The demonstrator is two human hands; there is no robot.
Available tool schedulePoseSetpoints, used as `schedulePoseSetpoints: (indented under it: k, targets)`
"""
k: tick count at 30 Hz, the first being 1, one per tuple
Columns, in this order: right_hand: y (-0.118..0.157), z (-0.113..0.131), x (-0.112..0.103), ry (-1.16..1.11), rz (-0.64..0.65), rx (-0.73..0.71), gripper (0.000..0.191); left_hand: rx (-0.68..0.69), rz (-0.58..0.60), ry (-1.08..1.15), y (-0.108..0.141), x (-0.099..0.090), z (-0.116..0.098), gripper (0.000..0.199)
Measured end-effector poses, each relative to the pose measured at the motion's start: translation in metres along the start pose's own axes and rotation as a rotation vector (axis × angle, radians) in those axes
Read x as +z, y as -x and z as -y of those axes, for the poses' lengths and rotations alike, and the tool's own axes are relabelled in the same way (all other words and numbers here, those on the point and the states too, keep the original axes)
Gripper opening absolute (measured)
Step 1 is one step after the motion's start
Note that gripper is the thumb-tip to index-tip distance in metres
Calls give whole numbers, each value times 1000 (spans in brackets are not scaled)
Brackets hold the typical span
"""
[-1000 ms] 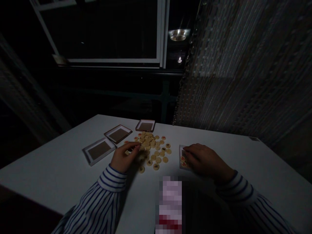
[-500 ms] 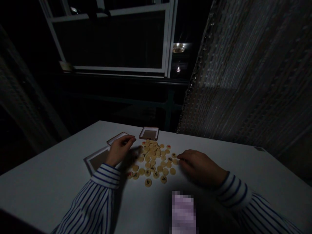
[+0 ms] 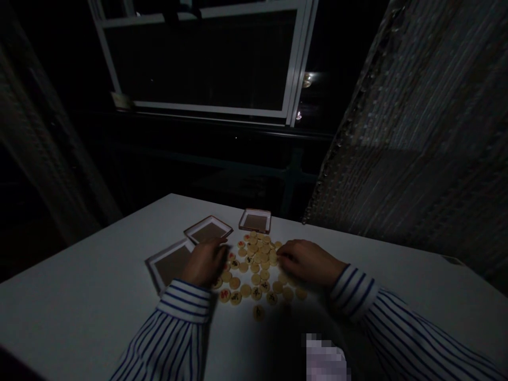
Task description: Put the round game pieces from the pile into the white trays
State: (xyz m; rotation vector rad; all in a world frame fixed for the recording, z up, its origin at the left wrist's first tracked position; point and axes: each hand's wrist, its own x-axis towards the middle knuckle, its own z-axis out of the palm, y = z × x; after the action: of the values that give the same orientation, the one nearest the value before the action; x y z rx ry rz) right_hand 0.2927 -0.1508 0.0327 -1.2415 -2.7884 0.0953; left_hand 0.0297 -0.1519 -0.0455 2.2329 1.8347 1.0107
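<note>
Round wooden Chinese chess pieces [image 3: 265,248] lie in a loose heap on the white table, some showing red or black characters and many with blank faces up. My left hand [image 3: 204,260] is at the heap's left edge, fingers curled toward the thumb; whatever may be between them is hidden. On the opposite side my right hand [image 3: 311,260] has its bent fingers down against the heap's right edge, closed, with the fingertips partly hidden. A single black-marked piece [image 3: 258,313] lies nearest to me, apart from the others.
Behind the heap stand a shallow box half [image 3: 255,221] and a second shallow tray [image 3: 208,230]. A larger framed tray [image 3: 171,263] lies left, partly behind my left hand. A pixelated patch [image 3: 326,360] covers something at the front. Bead curtains [image 3: 381,159] hang beyond the table [image 3: 99,286].
My left hand has come down to the heap's left side. My right hand has moved in over the right-hand pieces, and several are spread differently. The view has shifted slightly.
</note>
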Motion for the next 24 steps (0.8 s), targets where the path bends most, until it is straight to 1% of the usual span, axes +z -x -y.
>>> schedulePoseSetpoints:
  k: [2,5,7,9,13,16,19,22,24]
  targets:
    - [-11,2,2,16,0,-31,28,38,12,-29,0,1,2,28]
    - [-27,8,5,45,14,-55,27,92,65,-66,0,4,4,23]
    - [-38,14,7,51,31,-65,27,102,87,-78,0,6,5,22]
    - [-48,20,10,38,7,-102,27,99,93,-81,0,7,5,23]
    - [-66,31,21,4,-60,-133,28,73,106,-83,1,6,5,23]
    - [-73,36,29,-24,-94,-154,30,45,111,-66,1,6,3,21]
    - [-76,37,35,-44,-92,-147,31,21,123,-80,1,7,2,22]
    - [-76,36,39,-60,-106,-136,31,-18,179,-126,0,8,2,24]
    - [-76,34,41,-72,-116,-134,31,-14,205,-155,0,8,2,24]
